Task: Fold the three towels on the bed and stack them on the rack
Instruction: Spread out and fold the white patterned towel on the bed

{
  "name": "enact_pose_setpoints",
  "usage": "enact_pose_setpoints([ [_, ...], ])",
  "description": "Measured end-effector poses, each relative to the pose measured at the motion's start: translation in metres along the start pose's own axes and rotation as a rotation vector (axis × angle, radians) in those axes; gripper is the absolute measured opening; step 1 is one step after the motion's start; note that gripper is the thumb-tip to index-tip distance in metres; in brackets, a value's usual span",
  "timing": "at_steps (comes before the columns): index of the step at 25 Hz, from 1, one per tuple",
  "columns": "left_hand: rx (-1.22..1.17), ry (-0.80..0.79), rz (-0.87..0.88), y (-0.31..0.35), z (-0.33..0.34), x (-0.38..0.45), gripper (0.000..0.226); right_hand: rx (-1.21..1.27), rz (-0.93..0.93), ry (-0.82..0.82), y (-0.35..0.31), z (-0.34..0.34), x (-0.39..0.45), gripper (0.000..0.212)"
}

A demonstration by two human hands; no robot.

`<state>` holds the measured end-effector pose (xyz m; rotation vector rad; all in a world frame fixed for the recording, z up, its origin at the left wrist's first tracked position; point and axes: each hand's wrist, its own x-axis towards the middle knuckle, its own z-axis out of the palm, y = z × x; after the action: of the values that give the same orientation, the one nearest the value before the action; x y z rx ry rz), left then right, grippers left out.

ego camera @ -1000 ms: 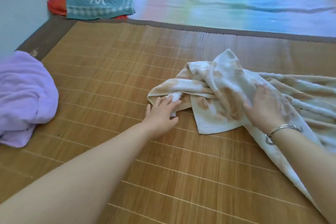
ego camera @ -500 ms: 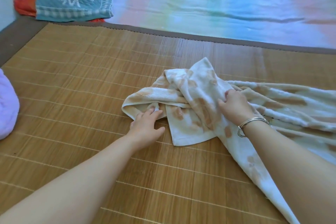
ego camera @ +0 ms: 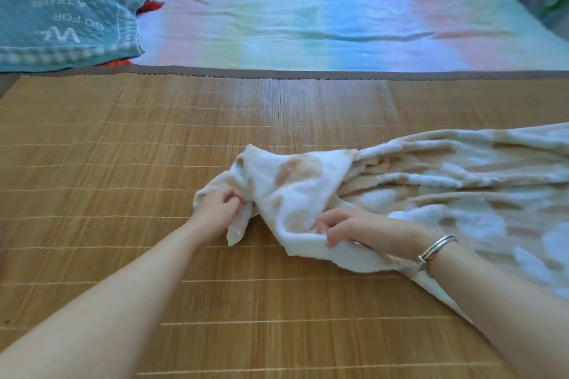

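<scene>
A white towel with tan spots [ego camera: 308,184] lies crumpled on a bamboo mat [ego camera: 123,163] on the bed; most of it trails off to the right side of the mat; its bunched end sits near the middle. The left hand [ego camera: 215,214] has its fingers curled tight around the left tip of the towel; a small corner hangs down below that hand. The right hand [ego camera: 360,229] pinches the near edge of the towel, with the fingers curled over the cloth and the thumb tucked under; a silver bracelet [ego camera: 435,248] sits on that wrist. A teal blanket with white letters [ego camera: 61,18] lies at the far left corner; a bit of red cloth [ego camera: 151,5] peeks out from under it; a rainbow sheet [ego camera: 323,21] covers the bed beyond the mat.
</scene>
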<state>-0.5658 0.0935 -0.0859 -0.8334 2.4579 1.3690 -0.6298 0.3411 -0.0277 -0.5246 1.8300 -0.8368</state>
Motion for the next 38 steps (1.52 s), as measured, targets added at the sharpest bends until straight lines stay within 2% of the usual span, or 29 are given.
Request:
enact_pose_setpoints([
  [1,-0.02,0.077,0.004,-0.002,-0.009,-0.004,0.02,0.036,0.094,-0.109,0.004,0.008,-0.003,0.018],
  [2,-0.035,0.128,0.003,-0.003,-0.015,-0.006,0.016,0.105,0.183,-0.152,0.009,0.015,-0.004,0.023],
  [3,-0.048,0.137,-0.005,-0.006,-0.017,-0.007,0.014,0.157,0.235,-0.098,0.015,0.021,-0.002,0.029],
  [4,-0.061,0.119,-0.019,-0.008,-0.018,-0.009,0.019,0.165,0.24,0.073,0.02,0.024,0.004,0.033],
  [7,-0.049,0.056,-0.037,-0.014,-0.009,-0.005,0.052,-0.027,0.155,0.839,0.032,0.011,0.032,0.021],
  [8,-0.036,0.043,-0.021,-0.013,-0.004,-0.004,0.058,-0.072,0.17,0.978,0.032,0.004,0.04,0.022],
  [9,-0.018,0.034,-0.011,-0.012,0.001,-0.002,0.059,-0.097,0.214,1.035,0.035,-0.003,0.049,0.034],
  [11,0.018,0.024,-0.041,-0.011,0.008,0.004,0.049,-0.114,0.387,1.041,0.038,-0.012,0.068,0.061],
  [12,0.014,0.03,-0.074,-0.011,0.008,0.009,0.044,-0.091,0.449,1.019,0.037,-0.016,0.077,0.065],
  [13,-0.01,0.031,-0.122,-0.011,0.008,0.013,0.044,-0.009,0.478,0.987,0.033,-0.021,0.082,0.061],
  [16,-0.101,-0.026,-0.246,-0.005,0.008,0.021,0.057,0.376,0.409,0.871,0.011,-0.028,0.08,0.016],
  [17,-0.13,-0.041,-0.25,-0.001,0.008,0.024,0.052,0.449,0.37,0.864,0.001,-0.03,0.076,0.013],
  [18,-0.2,-0.052,-0.214,0.007,0.008,0.028,0.041,0.493,0.298,0.876,-0.009,-0.031,0.074,0.009],
  [20,-0.42,-0.048,-0.008,0.031,-0.003,0.038,0.02,0.609,0.029,0.891,-0.039,-0.029,0.066,0.01],
  [22,-0.668,-0.003,0.171,0.061,-0.03,0.046,0.018,0.76,-0.315,0.755,-0.075,-0.026,0.058,0.02],
  [23,-0.757,0.03,0.21,0.07,-0.047,0.049,0.019,0.733,-0.407,0.656,-0.095,-0.024,0.056,0.025],
  [25,-0.745,0.075,0.192,0.064,-0.073,0.051,0.025,0.428,-0.467,0.512,-0.131,-0.011,0.057,0.027],
  [27,-0.633,0.025,0.037,0.029,-0.094,0.045,0.041,0.022,-0.41,0.37,-0.157,0.014,0.069,0.027],
  [28,-0.637,-0.002,-0.042,0.003,-0.1,0.04,0.042,-0.119,-0.365,0.267,-0.163,0.03,0.078,0.03],
  [29,-0.71,0.013,-0.105,-0.021,-0.104,0.031,0.031,-0.209,-0.315,0.159,-0.162,0.047,0.089,0.034],
  [30,-0.808,0.087,-0.203,-0.042,-0.108,0.023,0.019,-0.251,-0.267,0.084,-0.155,0.063,0.1,0.035],
  [31,-0.867,0.204,-0.335,-0.062,-0.111,0.016,0.021,-0.26,-0.226,0.07,-0.143,0.077,0.108,0.034],
  [32,-0.874,0.294,-0.452,-0.08,-0.112,0.012,0.029,-0.25,-0.195,0.127,-0.127,0.084,0.114,0.031],
  [34,-0.87,0.374,-0.554,-0.106,-0.115,0.005,0.038,-0.324,-0.139,0.39,-0.089,0.087,0.12,0.02],
  [36,-0.78,0.449,-0.478,-0.117,-0.115,0.006,0.038,-0.478,-0.053,0.674,-0.052,0.077,0.119,0.026],
  [38,-0.509,0.48,-0.332,-0.122,-0.113,0.009,0.041,-0.516,0.049,0.844,-0.028,0.062,0.115,0.038],
])
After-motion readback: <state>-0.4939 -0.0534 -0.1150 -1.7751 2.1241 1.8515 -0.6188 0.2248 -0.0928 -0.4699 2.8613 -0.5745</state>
